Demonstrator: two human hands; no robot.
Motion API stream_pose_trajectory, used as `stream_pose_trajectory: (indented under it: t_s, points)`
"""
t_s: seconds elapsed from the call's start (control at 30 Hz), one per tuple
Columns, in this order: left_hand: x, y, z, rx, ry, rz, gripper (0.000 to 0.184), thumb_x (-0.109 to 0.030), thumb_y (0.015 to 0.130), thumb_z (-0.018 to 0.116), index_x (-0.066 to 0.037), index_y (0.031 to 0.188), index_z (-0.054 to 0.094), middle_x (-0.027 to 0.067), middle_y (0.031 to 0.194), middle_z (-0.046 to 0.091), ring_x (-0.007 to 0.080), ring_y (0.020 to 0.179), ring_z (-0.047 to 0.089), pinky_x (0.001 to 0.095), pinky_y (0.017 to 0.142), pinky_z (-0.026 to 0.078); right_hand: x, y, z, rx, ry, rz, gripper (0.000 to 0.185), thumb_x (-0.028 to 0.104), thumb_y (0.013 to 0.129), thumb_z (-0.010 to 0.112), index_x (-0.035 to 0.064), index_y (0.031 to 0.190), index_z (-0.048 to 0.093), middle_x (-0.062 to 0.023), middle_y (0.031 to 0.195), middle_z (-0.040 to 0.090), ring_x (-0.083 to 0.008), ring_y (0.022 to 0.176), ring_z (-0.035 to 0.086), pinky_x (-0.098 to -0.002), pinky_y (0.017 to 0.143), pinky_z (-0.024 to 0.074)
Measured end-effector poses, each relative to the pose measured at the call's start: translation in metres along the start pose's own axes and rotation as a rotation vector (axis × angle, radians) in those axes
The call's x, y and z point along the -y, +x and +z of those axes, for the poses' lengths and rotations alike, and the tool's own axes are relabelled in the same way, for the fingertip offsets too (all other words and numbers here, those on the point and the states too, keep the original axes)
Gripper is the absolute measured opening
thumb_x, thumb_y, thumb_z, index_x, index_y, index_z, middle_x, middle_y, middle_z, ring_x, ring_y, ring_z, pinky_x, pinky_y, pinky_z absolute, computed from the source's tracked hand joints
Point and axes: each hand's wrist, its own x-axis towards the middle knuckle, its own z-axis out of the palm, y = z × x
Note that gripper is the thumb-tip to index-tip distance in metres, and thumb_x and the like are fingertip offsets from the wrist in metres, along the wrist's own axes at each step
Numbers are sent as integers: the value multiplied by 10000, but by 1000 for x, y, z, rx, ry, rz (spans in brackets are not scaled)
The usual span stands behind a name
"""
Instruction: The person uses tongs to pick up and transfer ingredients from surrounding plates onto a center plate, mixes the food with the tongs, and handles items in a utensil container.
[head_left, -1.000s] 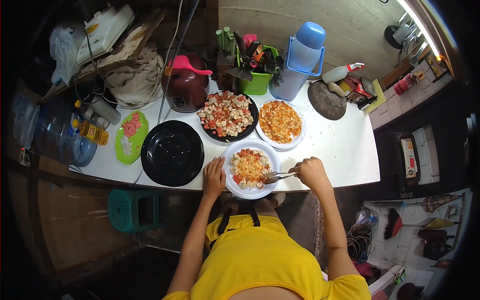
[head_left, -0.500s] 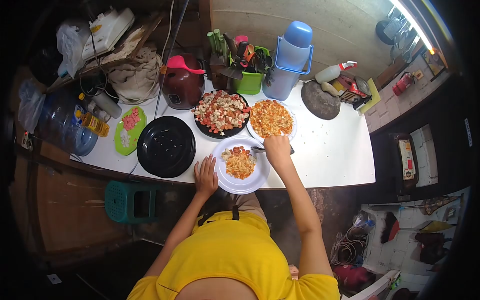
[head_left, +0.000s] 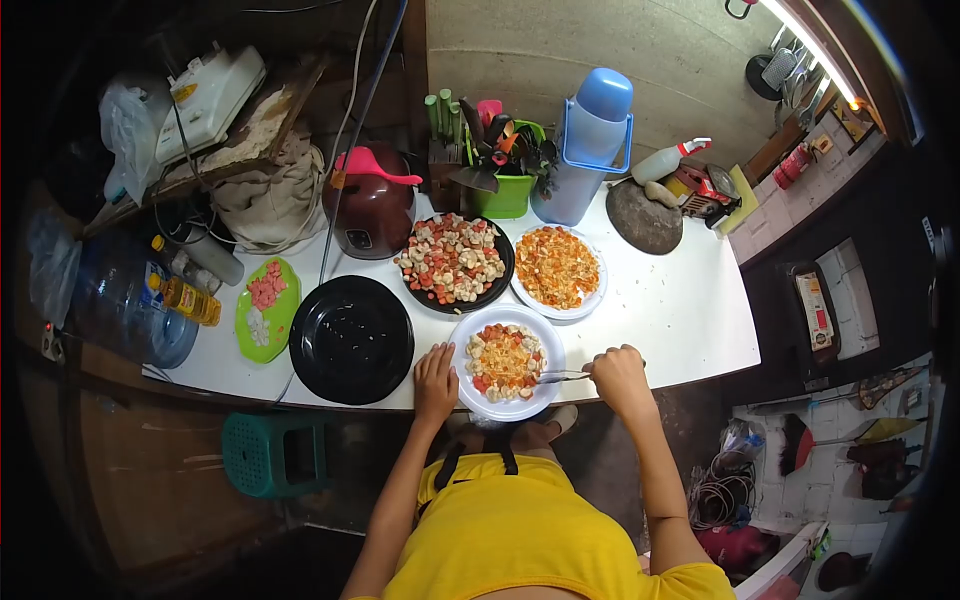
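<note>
A white plate (head_left: pixel 462 352) stands at the table's front edge. On it is shredded orange-and-pale food (head_left: pixel 512 362) ringed by pale chunks and red pieces. My left hand (head_left: pixel 436 382) rests against the plate's left rim, fingers stretched out and holding nothing. To the right of the plate, my right hand (head_left: pixel 618 376) is closed around a slim metal utensil (head_left: pixel 566 376). The utensil's tip reaches over the right rim to the food; its exact kind is unclear. Behind stand a black plate heaped with red and pale chopped pieces (head_left: pixel 453 262) and a white plate of shredded orange food (head_left: pixel 558 267).
Stacked black plates (head_left: pixel 350 345) and a green plate (head_left: pixel 282 338) with pink and white pieces lie left. At the back are a rice cooker (head_left: pixel 368 215), a green utensil holder (head_left: pixel 503 196), a blue jug (head_left: pixel 588 150) and a stone mortar (head_left: pixel 640 222). A stool (head_left: pixel 262 455) stands below.
My right hand has moved from the plate's upper right down to its right side, with the utensil. Pale and red pieces now ring the shredded food. The camera view has shifted slightly.
</note>
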Motion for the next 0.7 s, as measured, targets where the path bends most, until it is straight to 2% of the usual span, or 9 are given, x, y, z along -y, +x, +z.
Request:
stream_pose_trajectory:
  t_s: [0.1, 0.2, 0.3, 0.4, 0.5, 0.7]
  points:
    - [0, 1, 0, 0, 0, 0, 460, -70, 883, 507, -44, 1342, 514, 162, 1310, 547, 320, 1269, 470, 450, 1067, 324, 1, -1, -3, 12, 15, 53, 156, 43, 721, 622, 169, 687, 708, -51, 665, 661, -218, 715, 661, -362, 680, 466]
    - [0, 0, 0, 2, 2, -6, 460, -69, 882, 508, -43, 1341, 515, 162, 1312, 546, 320, 1268, 472, 451, 1066, 326, -4, -2, -3, -77, 13, 46, 141, 39, 720, 620, 146, 687, 704, -66, 661, 657, -231, 693, 666, -372, 651, 479]
    - [-1, 1, 0, 0, 6, -6, 459, -66, 881, 508, -42, 1339, 517, 162, 1312, 547, 320, 1267, 475, 450, 1064, 328, -8, 2, 3, -38, 40, 106, 114, 34, 711, 623, 112, 677, 698, -91, 653, 654, -252, 654, 670, -385, 609, 493]
    - [-2, 1, -1, -9, 7, -5, 456, -62, 881, 506, -42, 1336, 518, 162, 1309, 550, 319, 1268, 476, 448, 1063, 330, -9, 5, 7, -96, 53, 87, 77, 37, 695, 635, 78, 655, 687, -122, 639, 651, -277, 612, 668, -390, 571, 502]
    - [-2, 1, 0, -13, -1, -9, 453, -58, 883, 503, -44, 1335, 519, 160, 1309, 550, 316, 1270, 476, 447, 1064, 330, -5, 7, 3, 9, -31, 103, 118, 113, 777, 637, 106, 675, 696, -107, 638, 645, -281, 606, 657, -383, 563, 489]
    - [-2, 0, 0, -9, 3, -13, 453, -60, 887, 502, -51, 1340, 519, 160, 1313, 548, 312, 1274, 472, 446, 1066, 327, 13, 12, -2, -33, 24, 163, 125, 55, 715, 644, 101, 605, 682, -131, 600, 635, -288, 578, 657, -385, 553, 494]
